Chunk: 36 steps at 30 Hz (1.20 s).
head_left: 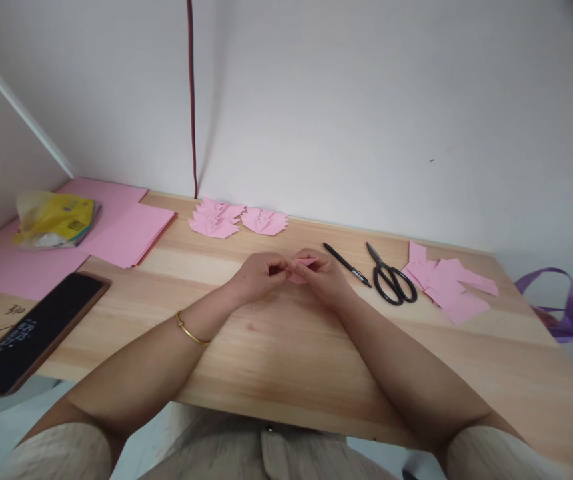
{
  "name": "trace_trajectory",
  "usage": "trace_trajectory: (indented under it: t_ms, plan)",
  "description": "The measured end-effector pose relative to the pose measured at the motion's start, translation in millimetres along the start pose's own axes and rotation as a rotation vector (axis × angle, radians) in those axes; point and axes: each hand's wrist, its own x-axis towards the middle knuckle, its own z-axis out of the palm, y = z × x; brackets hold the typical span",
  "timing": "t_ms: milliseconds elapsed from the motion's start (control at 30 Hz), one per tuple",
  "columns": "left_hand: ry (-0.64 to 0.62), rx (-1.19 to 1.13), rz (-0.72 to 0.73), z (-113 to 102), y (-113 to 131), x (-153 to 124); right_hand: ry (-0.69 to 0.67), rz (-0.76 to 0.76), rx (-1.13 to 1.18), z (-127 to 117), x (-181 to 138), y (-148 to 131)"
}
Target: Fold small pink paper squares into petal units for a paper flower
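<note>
Both my hands meet over the middle of the wooden table (pixel 276 353). My left hand (pixel 259 273), with a gold bangle on its wrist, pinches one end of a small folded pink paper piece (pixel 300 268). My right hand (pixel 324 275) closes on the other end of the same piece. Most of the paper is hidden between the fingers. Two finished folded pink paper shapes (pixel 215 218) (pixel 265 221) lie by the wall behind the hands.
A black pen (pixel 347 265) and black scissors (pixel 391 277) lie right of my hands, then cut pink paper pieces (pixel 449 283). Pink sheets (pixel 116 230), a yellow tissue pack (pixel 54 219) and a phone (pixel 36 330) sit at left. A purple ribbon (pixel 569 310) hangs off the right edge.
</note>
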Motion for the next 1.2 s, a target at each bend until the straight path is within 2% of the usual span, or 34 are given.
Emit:
trace_trajectory:
  t_ms: [200,367,600,933,1033,1200]
  plan:
    - [-0.008,0.053,0.004,0,-2,0,0.039,-0.01,-0.119,-3,-2,-1]
    - [0.005,-0.002,-0.056,0,-3,1,0.108,0.021,-0.045,-3,-1,0]
    - [-0.007,0.013,-0.043,1,-5,2,0.064,0.005,0.01,3,2,5]
    - [0.014,0.001,-0.088,-2,-2,3,0.206,0.056,-0.074,2,0,2]
    - [0.009,-0.032,-0.1,-2,0,3,0.204,0.072,-0.023,2,1,8]
    - [0.02,-0.098,-0.116,-2,-2,2,0.372,0.146,0.279,1,8,18]
